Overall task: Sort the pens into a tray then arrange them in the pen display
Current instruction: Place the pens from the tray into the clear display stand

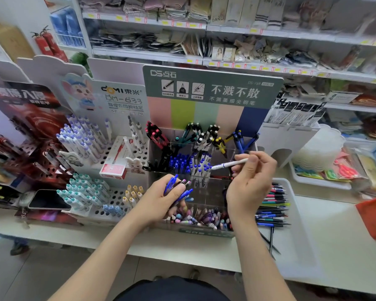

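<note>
Right hand [251,183] pinches a white pen [230,164] over the display [202,170]; left hand [161,200] grips blue pens [178,190].

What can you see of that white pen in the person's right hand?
The white pen is slim, with a plastic-looking white barrel and a blue end pointing left. It lies almost level in the air above the clear pen display, beside similar white-and-blue pens standing there; whether it touches them is unclear. The right hand pinches its right end between thumb and fingers.
</note>
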Motion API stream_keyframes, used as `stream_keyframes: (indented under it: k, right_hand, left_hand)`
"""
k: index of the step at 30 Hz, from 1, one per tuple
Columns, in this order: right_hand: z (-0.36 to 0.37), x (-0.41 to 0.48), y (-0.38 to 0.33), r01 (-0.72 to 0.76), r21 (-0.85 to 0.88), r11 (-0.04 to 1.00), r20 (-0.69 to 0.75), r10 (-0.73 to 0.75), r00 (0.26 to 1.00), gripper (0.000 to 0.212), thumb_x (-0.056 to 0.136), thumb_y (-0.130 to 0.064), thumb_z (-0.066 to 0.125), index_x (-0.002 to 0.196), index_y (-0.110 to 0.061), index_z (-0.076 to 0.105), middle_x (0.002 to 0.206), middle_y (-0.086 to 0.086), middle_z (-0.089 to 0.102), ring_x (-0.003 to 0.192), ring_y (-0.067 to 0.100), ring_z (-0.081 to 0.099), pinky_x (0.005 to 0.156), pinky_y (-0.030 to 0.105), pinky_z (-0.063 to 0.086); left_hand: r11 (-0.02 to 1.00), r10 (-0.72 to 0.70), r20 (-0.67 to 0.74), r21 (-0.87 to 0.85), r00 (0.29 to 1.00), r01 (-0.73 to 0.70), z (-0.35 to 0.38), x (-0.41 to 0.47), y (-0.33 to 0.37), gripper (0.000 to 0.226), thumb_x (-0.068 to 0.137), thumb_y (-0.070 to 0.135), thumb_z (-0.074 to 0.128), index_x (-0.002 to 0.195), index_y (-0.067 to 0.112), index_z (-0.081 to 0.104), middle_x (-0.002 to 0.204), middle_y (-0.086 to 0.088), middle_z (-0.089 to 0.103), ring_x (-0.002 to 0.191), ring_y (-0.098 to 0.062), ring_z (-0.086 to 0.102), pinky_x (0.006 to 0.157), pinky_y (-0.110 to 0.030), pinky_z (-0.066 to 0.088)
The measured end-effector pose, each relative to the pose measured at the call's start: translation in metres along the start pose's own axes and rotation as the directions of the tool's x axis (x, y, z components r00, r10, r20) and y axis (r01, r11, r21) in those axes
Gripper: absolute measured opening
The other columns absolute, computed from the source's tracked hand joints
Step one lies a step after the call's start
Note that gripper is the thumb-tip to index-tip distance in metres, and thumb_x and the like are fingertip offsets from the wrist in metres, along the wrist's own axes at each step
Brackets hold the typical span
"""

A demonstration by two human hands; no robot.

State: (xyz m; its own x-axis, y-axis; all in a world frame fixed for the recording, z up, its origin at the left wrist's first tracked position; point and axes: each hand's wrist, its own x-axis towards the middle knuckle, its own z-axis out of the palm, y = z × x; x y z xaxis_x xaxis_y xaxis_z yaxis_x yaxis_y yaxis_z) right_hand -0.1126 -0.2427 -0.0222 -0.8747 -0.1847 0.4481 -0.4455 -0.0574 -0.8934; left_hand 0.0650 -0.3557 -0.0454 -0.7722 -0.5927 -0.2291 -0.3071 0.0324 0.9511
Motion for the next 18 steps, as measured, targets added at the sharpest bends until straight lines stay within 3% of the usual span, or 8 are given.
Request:
stream_keyframes:
  k: [2, 4, 6, 7, 10, 13, 15, 18]
  right_hand:
    - [0.005, -0.003, 0.016, 0.1, -0.11, 0.989, 0.159, -0.081, 0.984, 0.012, 0.114, -0.018, 0.047, 0.117, -0.015, 0.059, 0.094, -0.004, 0.071, 0.076, 0.015, 0.069, 0.066, 0.036, 0.059]
    - [0.013, -0.008, 0.031, 0.145, -0.187, 0.972, 0.409, -0.057, 0.911, 0.015, 0.113, -0.018, 0.052, 0.116, -0.016, 0.066, 0.094, -0.006, 0.072, 0.081, 0.011, 0.069, 0.07, 0.037, 0.057]
    - [0.018, -0.012, 0.04, 0.264, -0.264, 0.928, 0.523, -0.092, 0.847, 0.019, 0.108, -0.015, 0.06, 0.119, -0.014, 0.074, 0.105, -0.002, 0.074, 0.094, 0.015, 0.067, 0.083, 0.037, 0.056]
    - [0.02, -0.012, 0.043, 0.31, -0.308, 0.9, 0.497, -0.125, 0.858, 0.02, 0.105, -0.013, 0.064, 0.121, -0.012, 0.077, 0.109, 0.001, 0.074, 0.101, 0.018, 0.066, 0.09, 0.036, 0.055]
    - [0.023, -0.004, 0.046, 0.258, -0.394, 0.882, 0.372, -0.104, 0.922, 0.021, 0.101, -0.01, 0.069, 0.12, -0.011, 0.078, 0.11, 0.003, 0.077, 0.104, 0.022, 0.068, 0.095, 0.036, 0.055]
    - [0.026, 0.001, 0.049, 0.368, -0.454, 0.811, 0.546, -0.073, 0.835, 0.02, 0.101, -0.021, 0.069, 0.118, -0.021, 0.079, 0.106, -0.002, 0.078, 0.098, 0.024, 0.067, 0.087, 0.045, 0.053]
    - [0.028, 0.002, 0.05, 0.431, -0.532, 0.729, 0.533, -0.107, 0.839, 0.02, 0.1, -0.023, 0.069, 0.117, -0.023, 0.079, 0.104, -0.002, 0.076, 0.094, 0.027, 0.064, 0.078, 0.043, 0.048]
    - [0.027, -0.006, 0.038, 0.377, -0.472, 0.797, 0.419, -0.174, 0.891, 0.017, 0.099, -0.018, 0.071, 0.114, -0.019, 0.08, 0.102, -0.002, 0.072, 0.093, 0.023, 0.061, 0.078, 0.038, 0.047]
  left_hand:
    - [1.0, -0.008, -0.032, -0.014, 0.999, 0.008, 0.002, 0.005, 0.003, 0.023, 0.111, 0.036, 0.052, 0.105, 0.014, 0.055, 0.085, -0.012, 0.076, 0.057, -0.022, 0.052, 0.052, -0.03, 0.039]
    - [1.0, -0.01, -0.047, -0.028, 0.999, 0.009, 0.004, 0.009, 0.007, 0.023, 0.112, 0.036, 0.051, 0.105, 0.015, 0.055, 0.087, -0.012, 0.077, 0.057, -0.023, 0.052, 0.05, -0.03, 0.039]
    - [0.999, -0.008, -0.051, -0.052, 0.999, 0.006, 0.005, 0.012, 0.009, 0.024, 0.112, 0.035, 0.049, 0.106, 0.013, 0.056, 0.089, -0.013, 0.077, 0.056, -0.023, 0.052, 0.049, -0.029, 0.04]
    - [0.999, -0.007, -0.055, -0.052, 0.998, 0.004, 0.006, 0.013, 0.01, 0.024, 0.113, 0.034, 0.049, 0.108, 0.012, 0.057, 0.09, -0.014, 0.077, 0.056, -0.023, 0.052, 0.048, -0.029, 0.041]
    - [0.998, -0.016, -0.093, -0.069, 0.996, 0.009, 0.005, 0.015, 0.012, 0.027, 0.113, 0.034, 0.048, 0.109, 0.01, 0.059, 0.093, -0.012, 0.077, 0.057, -0.022, 0.053, 0.047, -0.027, 0.041]
    - [0.99, -0.036, -0.126, -0.14, 0.991, 0.019, 0.005, 0.015, 0.013, 0.025, 0.114, 0.033, 0.048, 0.111, 0.011, 0.06, 0.094, -0.012, 0.077, 0.058, -0.022, 0.053, 0.044, -0.026, 0.04]
    - [0.99, -0.043, -0.134, -0.141, 0.99, 0.024, 0.003, 0.016, 0.012, 0.024, 0.113, 0.034, 0.048, 0.113, 0.012, 0.059, 0.096, -0.011, 0.077, 0.059, -0.022, 0.054, 0.045, -0.026, 0.041]
    - [0.988, -0.047, -0.126, -0.153, 0.991, 0.028, 0.002, 0.017, 0.011, 0.024, 0.113, 0.035, 0.049, 0.115, 0.013, 0.058, 0.096, -0.011, 0.077, 0.06, -0.022, 0.054, 0.046, -0.027, 0.041]
